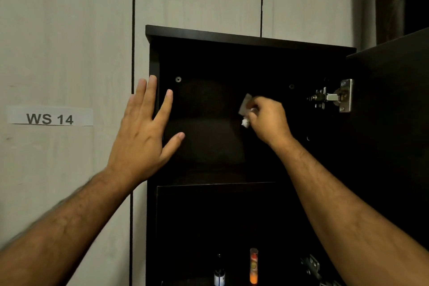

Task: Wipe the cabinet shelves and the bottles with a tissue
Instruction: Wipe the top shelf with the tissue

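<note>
Inside the upper compartment of the dark cabinet (250, 39), the right hand (269, 121) is curled closed around a crumpled tissue (245, 111), which pokes out to the left of its fingers (254, 114), against the back panel. The left hand (144, 127) is spread flat and empty at the cabinet's left edge. Two bottles (253, 267) stand in the compartment below.

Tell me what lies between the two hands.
Head view: only the cabinet's dark back panel lies between the left hand and right hand, which holds the tissue.
</note>
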A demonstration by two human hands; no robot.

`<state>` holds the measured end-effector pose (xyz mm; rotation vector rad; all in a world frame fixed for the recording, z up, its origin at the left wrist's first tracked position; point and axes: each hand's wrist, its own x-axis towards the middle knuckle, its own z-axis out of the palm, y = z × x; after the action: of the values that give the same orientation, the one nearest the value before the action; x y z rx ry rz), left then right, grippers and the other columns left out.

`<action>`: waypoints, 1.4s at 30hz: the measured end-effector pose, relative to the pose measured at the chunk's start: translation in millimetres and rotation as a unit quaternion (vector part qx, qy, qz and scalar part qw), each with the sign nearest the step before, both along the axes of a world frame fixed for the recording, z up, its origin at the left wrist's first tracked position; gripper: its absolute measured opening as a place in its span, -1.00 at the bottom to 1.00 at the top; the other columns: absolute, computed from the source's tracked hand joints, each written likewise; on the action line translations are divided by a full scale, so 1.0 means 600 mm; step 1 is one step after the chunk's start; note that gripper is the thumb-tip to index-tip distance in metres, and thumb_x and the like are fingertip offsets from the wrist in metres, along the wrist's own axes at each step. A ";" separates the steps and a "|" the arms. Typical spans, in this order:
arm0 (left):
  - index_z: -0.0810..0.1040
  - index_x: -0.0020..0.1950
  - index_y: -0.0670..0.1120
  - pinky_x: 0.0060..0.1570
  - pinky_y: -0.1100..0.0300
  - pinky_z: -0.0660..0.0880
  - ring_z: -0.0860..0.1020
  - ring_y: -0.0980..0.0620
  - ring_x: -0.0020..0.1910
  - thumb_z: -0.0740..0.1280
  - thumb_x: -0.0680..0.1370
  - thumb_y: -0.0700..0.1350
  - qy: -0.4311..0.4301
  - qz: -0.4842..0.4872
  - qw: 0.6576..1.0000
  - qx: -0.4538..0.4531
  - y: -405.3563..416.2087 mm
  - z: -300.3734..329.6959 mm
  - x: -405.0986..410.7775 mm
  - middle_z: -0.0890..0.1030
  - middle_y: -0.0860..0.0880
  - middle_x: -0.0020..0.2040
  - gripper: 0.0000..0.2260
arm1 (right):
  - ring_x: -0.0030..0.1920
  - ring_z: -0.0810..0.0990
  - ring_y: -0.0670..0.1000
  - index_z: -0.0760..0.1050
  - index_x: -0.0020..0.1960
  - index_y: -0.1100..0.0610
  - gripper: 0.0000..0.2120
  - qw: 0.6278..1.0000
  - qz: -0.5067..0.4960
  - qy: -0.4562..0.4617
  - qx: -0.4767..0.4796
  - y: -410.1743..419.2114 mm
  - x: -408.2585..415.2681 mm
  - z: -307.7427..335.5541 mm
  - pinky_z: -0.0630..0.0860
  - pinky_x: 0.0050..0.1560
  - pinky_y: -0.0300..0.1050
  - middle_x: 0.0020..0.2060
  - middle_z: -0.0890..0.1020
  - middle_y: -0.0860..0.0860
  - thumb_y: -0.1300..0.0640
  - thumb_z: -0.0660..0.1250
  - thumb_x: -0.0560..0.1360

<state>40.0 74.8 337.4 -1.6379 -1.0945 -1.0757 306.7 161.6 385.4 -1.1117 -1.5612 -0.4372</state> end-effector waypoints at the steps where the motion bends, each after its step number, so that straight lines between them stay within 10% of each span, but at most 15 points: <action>1: 0.07 0.58 -0.13 0.50 -0.14 0.00 -0.17 -0.14 0.57 0.11 0.54 0.20 0.000 -0.002 1.000 -0.001 0.002 -0.002 0.000 -0.11 -0.22 0.59 -0.30 | -0.09 0.62 0.03 0.61 -0.05 0.13 -0.91 0.999 0.016 -0.050 -0.004 -0.003 -0.016 -0.014 0.49 -0.12 -0.21 -0.13 0.65 0.04 0.22 0.36 0.47; 6: 0.05 0.58 -0.14 0.50 -0.18 0.01 -0.18 -0.15 0.56 0.20 0.53 0.11 -0.005 -0.011 1.000 -0.010 0.005 -0.006 -0.001 -0.13 -0.21 0.58 -0.29 | -0.09 0.60 -0.04 0.60 -0.09 0.02 -0.81 0.960 0.013 -0.235 -0.154 -0.024 -0.043 -0.093 0.60 -0.08 -0.10 -0.11 0.59 -0.06 0.25 0.47 0.37; 14: 0.11 0.57 -0.14 0.51 -0.16 -0.01 -0.18 -0.16 0.56 0.33 0.53 -0.01 0.001 -0.014 1.000 -0.017 0.004 -0.009 -0.003 -0.14 -0.22 0.58 -0.31 | -0.28 0.52 -0.19 0.56 -0.10 0.09 -0.97 0.997 -0.042 0.037 -0.056 -0.032 0.000 -0.033 0.30 -0.37 -0.44 -0.27 0.56 -0.10 0.19 0.39 0.50; 22: 0.08 0.58 -0.12 0.52 -0.11 -0.09 -0.20 -0.18 0.56 0.31 0.51 -0.15 0.010 -0.024 0.999 -0.020 0.004 -0.007 -0.008 -0.15 -0.22 0.58 -0.31 | -0.08 0.62 -0.04 0.62 -0.10 0.01 -0.83 0.946 0.007 -0.236 -0.224 -0.044 -0.085 -0.094 0.61 -0.08 -0.11 -0.10 0.62 -0.06 0.23 0.48 0.38; 27: 0.09 0.58 -0.10 0.52 -0.13 -0.08 -0.21 -0.18 0.56 0.31 0.45 -0.25 0.021 -0.033 0.999 -0.026 0.004 -0.011 -0.014 -0.16 -0.23 0.58 -0.26 | -0.12 0.64 0.02 0.56 -0.22 0.03 -0.84 0.980 -0.080 -0.085 -0.159 -0.034 -0.040 -0.038 0.57 -0.17 -0.15 -0.19 0.64 -0.01 0.28 0.41 0.39; 31: 0.07 0.58 -0.09 0.52 -0.08 -0.12 -0.22 -0.15 0.56 0.30 0.44 -0.26 0.021 -0.036 0.999 -0.035 0.001 -0.011 -0.012 -0.17 -0.22 0.58 -0.25 | 0.01 0.63 0.06 0.62 0.05 0.14 -0.82 0.995 -0.058 0.073 -0.039 -0.008 -0.042 0.021 0.42 -0.13 -0.26 -0.02 0.66 0.08 0.24 0.33 0.48; 38: 0.04 0.59 -0.08 0.52 -0.08 -0.11 -0.21 -0.14 0.56 0.30 0.54 -0.06 0.030 -0.030 0.999 -0.017 -0.009 0.011 -0.011 -0.15 -0.22 0.58 -0.31 | -0.09 0.57 -0.04 0.58 -0.03 0.02 -0.78 0.945 0.016 -0.292 -0.143 -0.056 -0.128 -0.082 0.49 -0.13 -0.17 -0.10 0.54 -0.08 0.21 0.49 0.37; 42: 0.06 0.59 -0.09 0.52 -0.07 -0.11 -0.18 -0.15 0.56 0.30 0.54 -0.01 0.030 -0.025 0.999 0.006 -0.021 0.041 -0.015 -0.12 -0.23 0.58 -0.31 | -0.07 0.65 0.03 0.58 -0.19 0.04 -0.88 0.971 -0.001 -0.181 -0.159 -0.041 -0.073 -0.057 0.58 -0.08 -0.11 -0.14 0.66 -0.01 0.25 0.40 0.40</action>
<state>31.2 62.5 362.0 -1.6842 -1.0121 -1.0566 263.0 137.1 351.3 -1.3301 -2.0026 -0.4160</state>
